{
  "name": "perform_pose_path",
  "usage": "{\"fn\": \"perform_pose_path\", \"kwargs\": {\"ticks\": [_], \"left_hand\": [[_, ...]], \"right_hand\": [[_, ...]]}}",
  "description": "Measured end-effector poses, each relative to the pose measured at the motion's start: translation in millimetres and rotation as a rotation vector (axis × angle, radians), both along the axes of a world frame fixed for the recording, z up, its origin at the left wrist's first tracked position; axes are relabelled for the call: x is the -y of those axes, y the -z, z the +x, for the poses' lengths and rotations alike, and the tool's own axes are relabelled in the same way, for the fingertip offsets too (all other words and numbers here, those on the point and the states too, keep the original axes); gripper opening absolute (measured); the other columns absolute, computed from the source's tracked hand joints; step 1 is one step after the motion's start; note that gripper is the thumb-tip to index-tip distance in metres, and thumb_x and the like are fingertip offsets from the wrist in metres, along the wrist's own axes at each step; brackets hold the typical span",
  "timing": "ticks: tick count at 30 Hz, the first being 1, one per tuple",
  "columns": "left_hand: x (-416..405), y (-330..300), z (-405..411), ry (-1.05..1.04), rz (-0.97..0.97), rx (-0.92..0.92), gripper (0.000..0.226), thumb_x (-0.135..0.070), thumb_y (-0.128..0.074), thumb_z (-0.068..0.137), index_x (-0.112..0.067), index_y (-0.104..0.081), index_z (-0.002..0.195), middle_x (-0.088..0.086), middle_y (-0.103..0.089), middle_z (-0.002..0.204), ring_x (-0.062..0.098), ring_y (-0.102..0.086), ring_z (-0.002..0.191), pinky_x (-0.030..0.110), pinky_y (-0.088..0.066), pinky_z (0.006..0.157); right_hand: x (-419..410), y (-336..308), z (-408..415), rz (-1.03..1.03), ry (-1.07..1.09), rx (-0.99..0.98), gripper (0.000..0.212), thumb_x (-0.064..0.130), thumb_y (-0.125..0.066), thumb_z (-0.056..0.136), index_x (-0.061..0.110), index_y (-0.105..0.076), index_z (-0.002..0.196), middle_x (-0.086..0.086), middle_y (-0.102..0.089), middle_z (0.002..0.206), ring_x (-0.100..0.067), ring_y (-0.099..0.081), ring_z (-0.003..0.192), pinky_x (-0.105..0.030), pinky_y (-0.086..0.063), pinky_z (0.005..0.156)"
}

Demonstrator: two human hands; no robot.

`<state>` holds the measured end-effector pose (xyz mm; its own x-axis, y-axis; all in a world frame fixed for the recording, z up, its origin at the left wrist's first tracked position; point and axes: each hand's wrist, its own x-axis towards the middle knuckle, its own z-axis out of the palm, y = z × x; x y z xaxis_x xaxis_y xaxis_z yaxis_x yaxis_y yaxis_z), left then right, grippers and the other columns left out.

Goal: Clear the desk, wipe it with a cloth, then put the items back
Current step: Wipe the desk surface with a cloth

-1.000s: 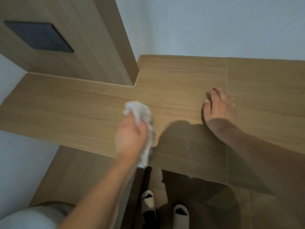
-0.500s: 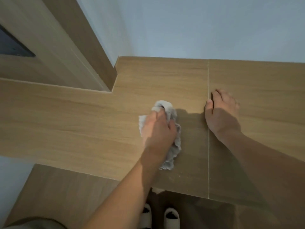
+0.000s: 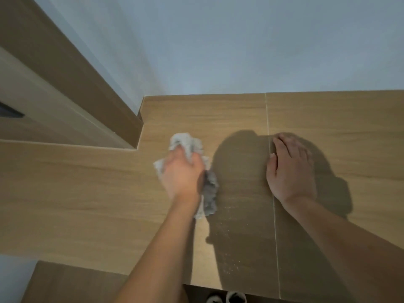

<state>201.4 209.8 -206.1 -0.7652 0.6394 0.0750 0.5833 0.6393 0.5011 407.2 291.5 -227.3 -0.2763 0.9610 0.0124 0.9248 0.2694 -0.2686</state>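
A pale wall is rising behind the wooden desk (image 3: 218,114), whose top is spreading out bare under both hands. A wood panel (image 3: 65,79) is standing beyond and outboard of the left hand (image 3: 182,174), leaving a stepped inner corner there. The left hand is gripping the crumpled grey cloth (image 3: 209,191) and pressing it flat onto the top. The right hand (image 3: 290,169) is lying open, palm down, just across a seam (image 3: 273,204) from the cloth, bracing. Pale crumbs (image 3: 227,243) are showing nearer the body than the cloth, toward the front edge. Wiping well likely means long overlapping strokes, gathering those crumbs rather than flicking them over the edge, then working into the corner; open room lies on all sides.
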Motion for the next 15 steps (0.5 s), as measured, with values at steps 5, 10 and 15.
{"fn": "perform_pose_path", "kwargs": {"ticks": [5,10,15], "left_hand": [[-53,-9,-46,-0.225,0.135,0.067,0.033,-0.025,-0.046,0.101,-0.007,-0.056,0.127,0.014,-0.062,0.121,0.027,-0.061,0.099,0.038,-0.044,0.084],[-103,-2,-82,-0.431,-0.091,0.062,0.050,-0.028,-0.040,0.103,-0.005,-0.037,0.146,0.017,-0.049,0.144,0.036,-0.049,0.129,0.041,-0.035,0.106],[-148,-5,-51,-0.163,-0.121,0.110,0.045,-0.028,-0.035,0.104,-0.003,-0.044,0.141,0.017,-0.054,0.140,0.033,-0.056,0.124,0.040,-0.044,0.096]], "right_hand": [[2,0,-1,0.006,0.006,-0.003,0.049,0.026,-0.034,0.102,0.009,-0.045,0.146,-0.009,-0.040,0.154,-0.024,-0.029,0.146,-0.042,-0.014,0.124],[2,3,-2,0.028,0.019,-0.007,0.058,0.034,-0.023,0.097,0.009,-0.046,0.145,-0.007,-0.043,0.153,-0.023,-0.031,0.146,-0.042,-0.016,0.123],[0,5,-1,0.044,0.017,-0.014,0.056,0.033,-0.026,0.097,0.009,-0.049,0.142,-0.007,-0.046,0.150,-0.024,-0.034,0.143,-0.045,-0.021,0.122]]}}
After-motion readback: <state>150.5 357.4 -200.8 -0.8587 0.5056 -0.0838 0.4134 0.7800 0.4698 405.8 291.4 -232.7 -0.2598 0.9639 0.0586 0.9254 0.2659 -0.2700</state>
